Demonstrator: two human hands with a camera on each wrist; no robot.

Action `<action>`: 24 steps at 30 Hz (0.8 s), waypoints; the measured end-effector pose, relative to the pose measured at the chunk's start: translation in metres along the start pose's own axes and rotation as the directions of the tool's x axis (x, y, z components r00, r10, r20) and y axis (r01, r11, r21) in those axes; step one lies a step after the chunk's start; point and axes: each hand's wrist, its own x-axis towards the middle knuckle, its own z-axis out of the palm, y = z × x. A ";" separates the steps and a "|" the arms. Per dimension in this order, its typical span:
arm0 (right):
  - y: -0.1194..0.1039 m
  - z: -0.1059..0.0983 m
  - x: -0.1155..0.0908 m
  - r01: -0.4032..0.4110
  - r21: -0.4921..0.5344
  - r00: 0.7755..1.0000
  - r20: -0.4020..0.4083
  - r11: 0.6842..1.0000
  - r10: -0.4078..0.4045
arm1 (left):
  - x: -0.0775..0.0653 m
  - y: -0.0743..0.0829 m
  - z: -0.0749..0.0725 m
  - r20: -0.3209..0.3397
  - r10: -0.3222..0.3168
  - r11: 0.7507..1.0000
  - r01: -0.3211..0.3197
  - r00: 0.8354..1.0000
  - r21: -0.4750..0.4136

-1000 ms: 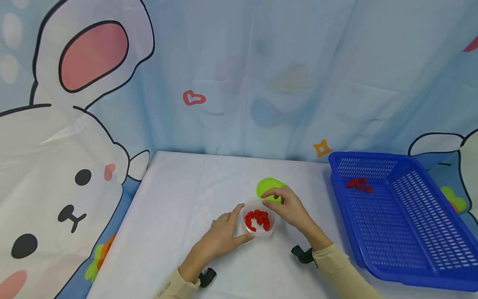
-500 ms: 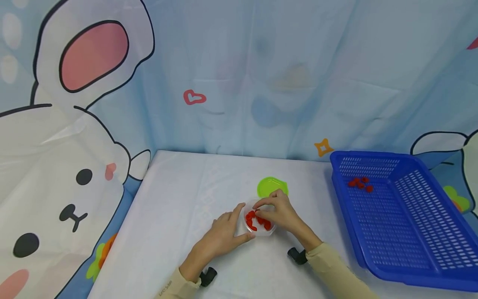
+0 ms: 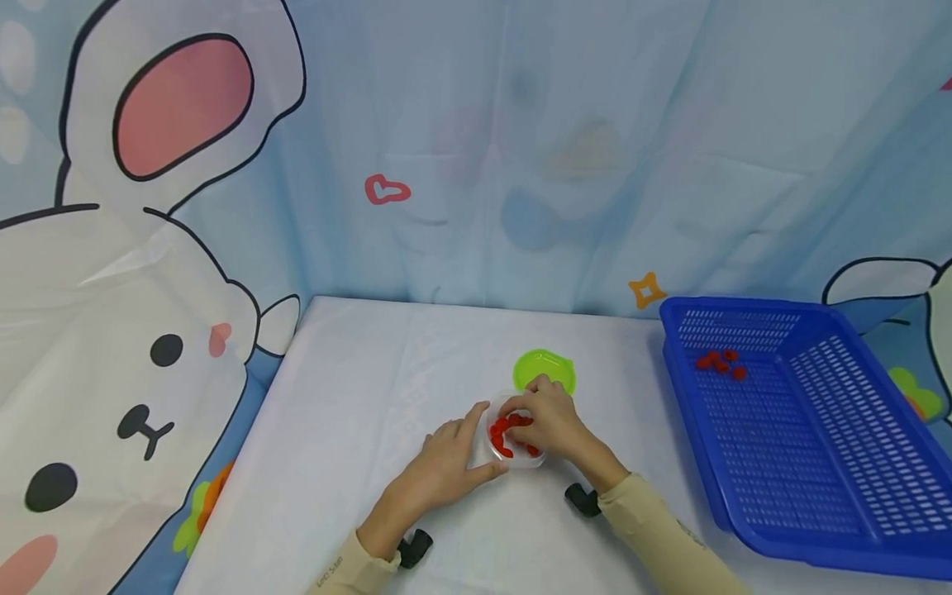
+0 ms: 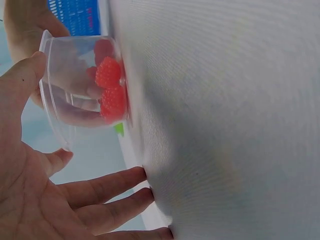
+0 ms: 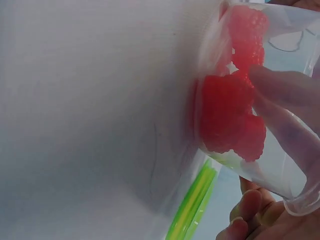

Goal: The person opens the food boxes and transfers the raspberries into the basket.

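A clear plastic cup (image 3: 523, 464) stands upright on the white cloth, with several red raspberries (image 3: 500, 438) in its bottom. My left hand (image 3: 442, 467) holds its rim between thumb and index finger; in the left wrist view the other fingers (image 4: 107, 190) reach down to the cloth. My right hand (image 3: 552, 421) has its fingers inside the cup. In the right wrist view a fingertip (image 5: 265, 82) meets the raspberries (image 5: 227, 112) through the clear wall. Whether the right fingers pinch a berry is hidden. Just behind the cup lies a green lid (image 3: 537, 364).
At the right stands a blue perforated basket (image 3: 806, 438) with several red raspberries (image 3: 720, 364) in its far left corner. A printed curtain (image 3: 476, 165) hangs behind the table's far edge.
My right hand has come down from above the cup's far rim, moving left and into it among the raspberries. The left hand keeps its place on the rim.
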 end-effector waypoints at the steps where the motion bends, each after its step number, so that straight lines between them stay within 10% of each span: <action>1: -0.001 0.000 0.000 -0.005 -0.001 1.000 0.008 1.000 0.005 | 0.000 0.000 0.000 -0.001 0.001 1.000 -0.001 1.000 0.000; 24: -0.003 -0.002 -0.002 0.021 0.004 1.000 0.022 1.000 -0.021 | -0.002 0.002 -0.002 -0.010 0.010 1.000 -0.010 1.000 0.001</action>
